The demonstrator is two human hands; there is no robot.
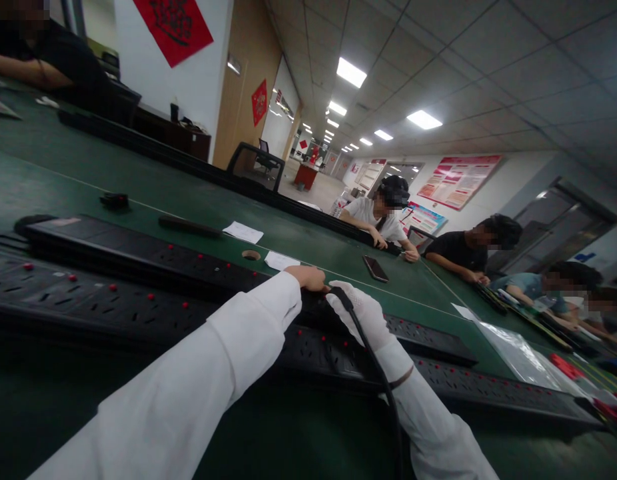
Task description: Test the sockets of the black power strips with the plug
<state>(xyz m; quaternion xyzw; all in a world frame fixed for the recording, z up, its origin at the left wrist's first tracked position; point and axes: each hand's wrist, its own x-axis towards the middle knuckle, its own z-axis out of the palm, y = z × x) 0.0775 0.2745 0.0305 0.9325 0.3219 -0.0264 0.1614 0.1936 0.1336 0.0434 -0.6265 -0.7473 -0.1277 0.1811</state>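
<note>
Green tbl (63,167) w/ clear bag (513,353), R hand (359,312) gripping cable (373,357), L hand (312,277) hold unclear.

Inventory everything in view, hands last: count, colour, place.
table: one, green, foreground
power strips: 2+, black with red switches, on table
cable: one, black, centre foreground
loose parts: 2+, black, beyond strips
paper slips: 3+, white, on table
smartphone: one, dark, on table
plastic sheet: one, clear, table's right
co-workers: 5+, varied clothing, around table
diamond signs: 3+, red, background
posters: 2+, red, blue, right wall
ceiling lights: several, white, overhead
left hand: one, bare, over strips
right hand: one, white-gloved, under cable
</note>
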